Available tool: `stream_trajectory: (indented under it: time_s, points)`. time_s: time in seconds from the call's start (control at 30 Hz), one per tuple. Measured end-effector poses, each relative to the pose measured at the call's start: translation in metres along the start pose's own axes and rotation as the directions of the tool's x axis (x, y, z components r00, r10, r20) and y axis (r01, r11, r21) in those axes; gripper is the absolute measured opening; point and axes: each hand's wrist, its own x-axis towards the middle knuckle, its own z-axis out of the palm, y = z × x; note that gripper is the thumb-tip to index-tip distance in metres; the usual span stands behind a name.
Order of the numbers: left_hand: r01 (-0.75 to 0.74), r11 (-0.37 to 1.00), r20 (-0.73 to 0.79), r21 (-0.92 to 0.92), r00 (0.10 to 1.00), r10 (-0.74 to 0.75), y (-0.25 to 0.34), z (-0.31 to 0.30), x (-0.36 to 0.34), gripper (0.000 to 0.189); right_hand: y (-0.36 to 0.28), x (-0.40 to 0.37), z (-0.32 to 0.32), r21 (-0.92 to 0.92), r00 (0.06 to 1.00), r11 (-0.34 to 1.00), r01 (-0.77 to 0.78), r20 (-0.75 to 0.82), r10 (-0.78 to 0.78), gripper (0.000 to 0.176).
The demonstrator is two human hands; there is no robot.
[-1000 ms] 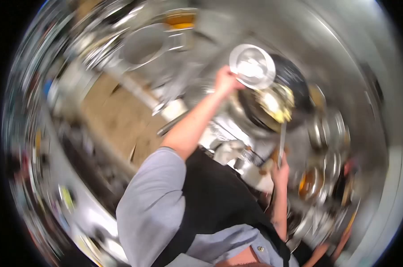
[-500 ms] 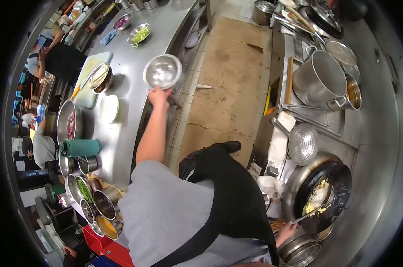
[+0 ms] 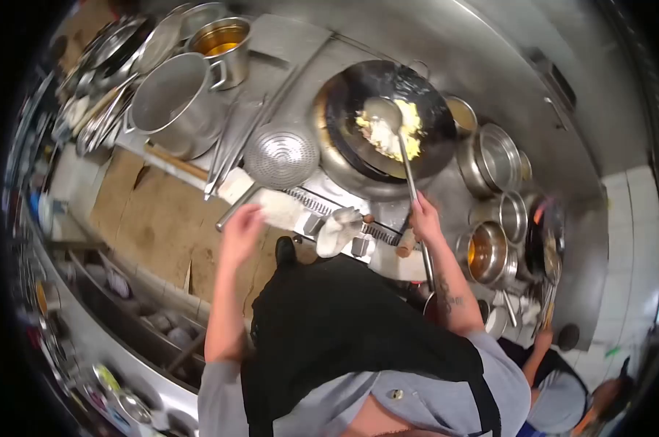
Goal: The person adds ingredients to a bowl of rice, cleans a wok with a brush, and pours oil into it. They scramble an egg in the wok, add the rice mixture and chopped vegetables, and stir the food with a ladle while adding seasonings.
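Note:
My right hand (image 3: 425, 218) is closed around the long handle of a ladle (image 3: 406, 164). The ladle's bowl rests in a black wok (image 3: 435, 120), on white rice (image 3: 382, 138) and yellow scrambled egg (image 3: 409, 116). Blurred by motion, my left hand (image 3: 242, 231) is over the front edge of the stove, close to the handle of a perforated strainer (image 3: 282, 155); its fingers are smeared. A folded white cloth (image 3: 338, 231) lies between my two hands on the stove's front ledge.
Left of the strainer stand a large pot (image 3: 173, 102) and a smaller pot of amber liquid (image 3: 224, 47). Metal pots (image 3: 486, 251) crowd the right side. Another person (image 3: 555, 400) works at far right. A steel counter (image 3: 143, 339) runs behind at left.
My view and body have turned from the counter to the stove. My left hand has let go of the metal bowl and moved toward the strainer. My right hand still holds the ladle.

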Motion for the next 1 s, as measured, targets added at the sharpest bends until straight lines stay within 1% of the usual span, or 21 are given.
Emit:
stream_trajectory:
  time_s: [0.03,0.07,0.1,0.17,0.23,0.27,0.3,0.33,0.43,0.5,0.57,0.6,0.63,0.67,0.7,0.73,0.8,0.83,0.9,0.93,1.0]
  points:
    - [-0.066,0.996,0.155,0.053,0.986,0.057,0.048,0.029,0.017,0.027,0.022,0.025,0.000,-0.129,0.941,0.947,0.295,-0.134,-0.311,0.044]
    - [-0.097,0.992,0.320,-0.084,0.940,0.119,0.060,0.058,0.034,0.029,0.046,0.062,-0.002,-0.300,0.769,0.787,0.539,-0.205,-0.605,0.044]
    - [-0.122,0.990,0.420,-0.070,0.897,0.140,0.067,0.080,0.048,0.029,0.038,0.057,-0.003,-0.267,0.808,0.834,0.483,-0.230,-0.542,0.045]
    - [-0.183,0.964,0.576,0.194,0.817,0.039,0.064,0.114,0.063,0.047,0.020,0.044,-0.005,-0.193,0.872,0.912,0.363,-0.276,-0.405,0.046]
    - [-0.291,0.839,0.632,0.459,0.771,-0.078,0.035,0.146,0.061,0.061,0.004,0.030,0.012,-0.201,0.721,0.839,0.506,-0.436,-0.539,0.045]
    - [-0.329,0.836,0.671,0.440,0.739,-0.062,0.025,0.154,0.057,0.066,-0.016,0.001,0.017,0.040,0.912,0.990,0.137,-0.394,-0.111,0.046]
    - [-0.364,0.832,0.707,0.418,0.705,-0.047,0.015,0.162,0.050,0.072,-0.029,-0.019,0.015,0.150,0.959,0.989,0.002,-0.279,0.041,0.046]
    - [-0.324,0.842,0.663,0.432,0.747,-0.052,0.008,0.171,0.045,0.063,-0.039,-0.035,0.014,0.243,0.973,0.959,-0.145,-0.144,0.183,0.046]
    - [-0.387,0.866,0.617,0.316,0.777,0.123,-0.018,0.182,0.037,0.055,-0.033,-0.021,0.009,0.123,0.981,0.978,-0.170,-0.069,0.180,0.046]
    - [-0.355,0.913,0.593,0.204,0.786,0.173,-0.025,0.183,0.029,0.052,-0.012,0.014,0.013,-0.088,0.963,0.993,0.076,-0.250,-0.096,0.046]
    - [-0.381,0.915,0.573,0.130,0.782,0.244,-0.030,0.184,0.028,0.054,0.013,0.040,0.022,-0.205,0.873,0.953,0.222,-0.394,-0.288,0.046]
    - [-0.264,0.959,0.651,0.106,0.748,0.134,-0.025,0.182,0.036,0.052,0.011,0.044,0.026,-0.184,0.857,0.957,0.224,-0.431,-0.283,0.046]
    - [0.060,0.998,0.631,-0.031,0.775,-0.027,-0.030,0.184,0.041,0.051,0.003,0.046,0.029,-0.163,0.840,0.960,0.227,-0.467,-0.277,0.046]
    - [0.385,0.907,0.635,-0.169,0.746,-0.199,-0.035,0.185,0.041,0.050,-0.003,0.040,0.031,-0.094,0.867,0.982,0.164,-0.462,-0.189,0.047]
    - [0.646,0.700,0.655,-0.304,0.676,-0.339,-0.028,0.189,0.043,0.048,-0.010,0.038,0.029,0.007,0.912,0.997,0.081,-0.404,-0.071,0.047]
    - [0.741,0.503,0.672,-0.446,0.648,-0.359,-0.021,0.188,0.046,0.041,-0.018,0.037,0.027,0.099,0.940,0.995,-0.018,-0.336,0.051,0.047]
    - [0.863,0.258,0.773,-0.433,0.503,-0.386,-0.011,0.177,0.059,0.037,-0.047,0.019,0.006,0.224,0.947,0.937,-0.270,-0.113,0.300,0.046]
    - [0.903,0.126,0.821,-0.411,0.427,-0.380,-0.006,0.173,0.067,0.036,-0.052,0.016,-0.001,0.161,0.961,0.958,-0.236,-0.106,0.255,0.045]
    - [0.884,0.225,0.817,-0.410,0.465,-0.341,0.008,0.176,0.082,0.033,-0.060,0.010,-0.015,0.036,0.982,0.986,-0.161,-0.090,0.163,0.045]
    - [0.874,0.254,0.807,-0.414,0.481,-0.342,0.019,0.177,0.090,0.032,-0.049,0.019,-0.010,-0.053,0.983,0.998,0.044,-0.175,-0.052,0.047]
    - [0.835,0.314,0.742,-0.451,0.547,-0.387,0.044,0.185,0.108,0.034,-0.036,0.024,-0.003,-0.022,0.956,0.983,0.185,-0.229,-0.185,0.047]
